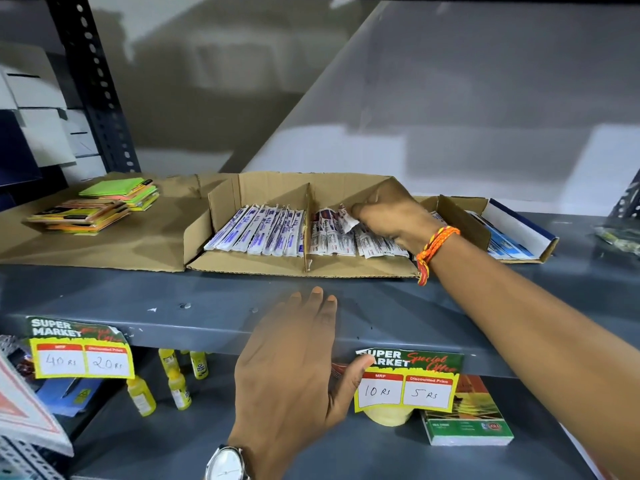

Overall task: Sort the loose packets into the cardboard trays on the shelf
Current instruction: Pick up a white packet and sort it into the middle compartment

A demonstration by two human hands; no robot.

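My right hand (391,216) is up at one o'clock, reaching into the right compartment of the cardboard tray (249,199) on the shelf (138,296), fingers pinched tight on a white and red packet (346,220) that sits tilted above the row of packets (349,242) lying there. An orange thread band (433,247) wraps that wrist. Across the cardboard divider (307,230), at eleven o'clock from that hand, the left compartment holds a neat row of white and purple packets (256,233), packed side by side. My left hand (294,368) is down at six o'clock, fingers spread wide and flat against the front lip of the shelf, holding nothing, the thumb touching the yellow price tag (407,382) at its three o'clock. A wristwatch (227,462) shows on that wrist. Out at nine o'clock a stack of bright coloured pads (97,206) rests on flat cardboard, well apart from the tray. At three o'clock a second tray (516,230) holds blue packs.
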